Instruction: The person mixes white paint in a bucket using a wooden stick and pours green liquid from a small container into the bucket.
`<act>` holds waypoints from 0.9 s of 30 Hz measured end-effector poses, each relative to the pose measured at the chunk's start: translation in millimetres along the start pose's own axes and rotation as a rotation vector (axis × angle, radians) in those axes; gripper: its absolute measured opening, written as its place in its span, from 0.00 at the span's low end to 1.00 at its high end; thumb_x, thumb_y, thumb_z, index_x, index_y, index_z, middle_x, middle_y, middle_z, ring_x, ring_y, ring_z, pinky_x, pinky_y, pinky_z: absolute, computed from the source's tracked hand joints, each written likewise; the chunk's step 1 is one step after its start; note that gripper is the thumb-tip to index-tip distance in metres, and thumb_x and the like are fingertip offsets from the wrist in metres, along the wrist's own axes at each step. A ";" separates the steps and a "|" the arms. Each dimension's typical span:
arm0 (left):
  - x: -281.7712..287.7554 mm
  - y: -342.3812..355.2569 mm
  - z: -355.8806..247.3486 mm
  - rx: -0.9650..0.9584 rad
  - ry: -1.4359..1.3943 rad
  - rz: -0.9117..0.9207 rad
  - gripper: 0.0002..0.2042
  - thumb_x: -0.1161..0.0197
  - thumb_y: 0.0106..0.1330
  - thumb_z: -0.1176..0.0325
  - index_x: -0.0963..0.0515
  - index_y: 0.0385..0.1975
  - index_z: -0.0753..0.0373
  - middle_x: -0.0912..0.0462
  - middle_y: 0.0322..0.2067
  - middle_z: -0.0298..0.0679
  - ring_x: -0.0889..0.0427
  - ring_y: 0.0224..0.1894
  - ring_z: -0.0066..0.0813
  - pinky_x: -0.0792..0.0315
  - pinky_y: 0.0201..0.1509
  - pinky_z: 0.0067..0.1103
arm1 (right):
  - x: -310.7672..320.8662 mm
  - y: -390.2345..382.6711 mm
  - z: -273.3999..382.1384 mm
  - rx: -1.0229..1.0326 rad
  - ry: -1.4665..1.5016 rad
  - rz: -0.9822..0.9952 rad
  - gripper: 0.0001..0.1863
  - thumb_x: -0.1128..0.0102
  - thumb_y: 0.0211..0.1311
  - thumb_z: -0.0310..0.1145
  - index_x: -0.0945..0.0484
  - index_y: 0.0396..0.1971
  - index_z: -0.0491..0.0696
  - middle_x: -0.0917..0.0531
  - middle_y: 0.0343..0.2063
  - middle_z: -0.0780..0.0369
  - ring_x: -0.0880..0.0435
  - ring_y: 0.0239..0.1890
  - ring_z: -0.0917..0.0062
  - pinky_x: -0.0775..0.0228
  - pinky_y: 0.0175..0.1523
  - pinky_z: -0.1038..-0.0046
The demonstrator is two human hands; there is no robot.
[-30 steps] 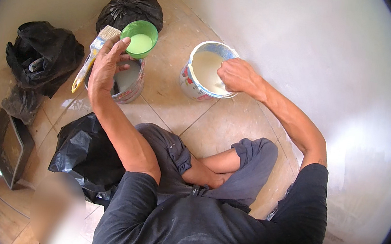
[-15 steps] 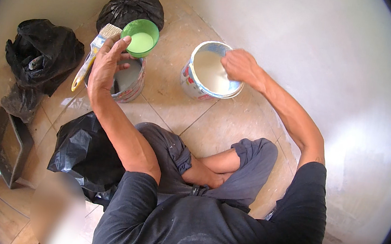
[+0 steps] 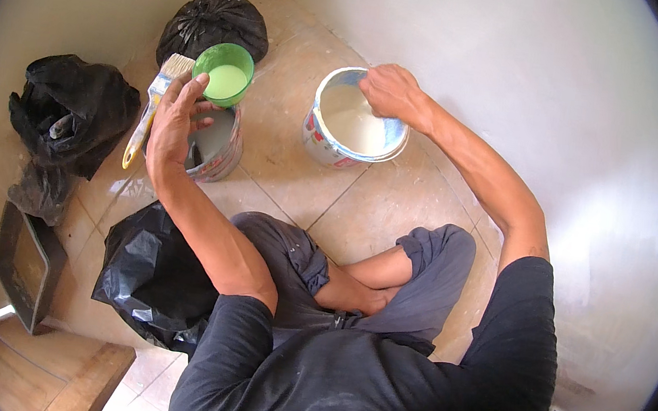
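My left hand (image 3: 173, 124) is closed at the near side of a green cup (image 3: 223, 74), thumb at its rim; pale liquid is inside. A paintbrush (image 3: 150, 108) with light bristles and a yellow-white handle lies against the outer side of this hand; how it is held is hidden. Below the cup stands a bucket (image 3: 230, 148) of greyish liquid with a dark object inside. To the right, a white bucket (image 3: 327, 147) with coloured print contains creamy white paint (image 3: 354, 123). My right hand (image 3: 394, 93) is a fist over that bucket's far right part; what it grips is hidden.
Black plastic bags lie at the back (image 3: 216, 24), far left (image 3: 72, 107) and beside my leg (image 3: 155, 275). A dark tray (image 3: 25, 268) leans at left, near a wooden board (image 3: 51, 369). A white wall (image 3: 577, 169) rises at right.
My right fist has moved away from me and slightly left over the white bucket. The left hand keeps the cup. At lower left, a blurred shape is gone and a wooden board shows.
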State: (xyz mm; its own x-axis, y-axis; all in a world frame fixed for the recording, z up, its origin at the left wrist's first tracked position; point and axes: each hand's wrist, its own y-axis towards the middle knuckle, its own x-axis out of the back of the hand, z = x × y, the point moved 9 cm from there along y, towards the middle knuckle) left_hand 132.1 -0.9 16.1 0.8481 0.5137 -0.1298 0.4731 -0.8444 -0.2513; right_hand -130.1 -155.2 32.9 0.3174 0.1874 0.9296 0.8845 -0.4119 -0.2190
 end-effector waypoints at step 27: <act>-2.1 -0.6 1.9 0.004 -0.016 -0.028 0.32 0.36 0.62 0.50 0.33 0.61 0.64 0.24 0.47 0.38 0.22 0.37 0.25 0.30 0.40 0.22 | 18.4 -8.4 38.0 0.153 0.201 -0.195 0.07 0.36 0.33 0.29 0.22 0.16 0.41 0.20 0.19 0.50 0.18 0.28 0.57 0.26 0.32 0.60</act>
State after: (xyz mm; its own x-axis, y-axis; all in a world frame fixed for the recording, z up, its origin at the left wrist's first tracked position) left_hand 129.6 -1.2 14.7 0.8305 0.5397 -0.1382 0.4956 -0.8290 -0.2593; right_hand -118.7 -114.4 40.6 0.0766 0.0637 0.9950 0.9681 -0.2435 -0.0590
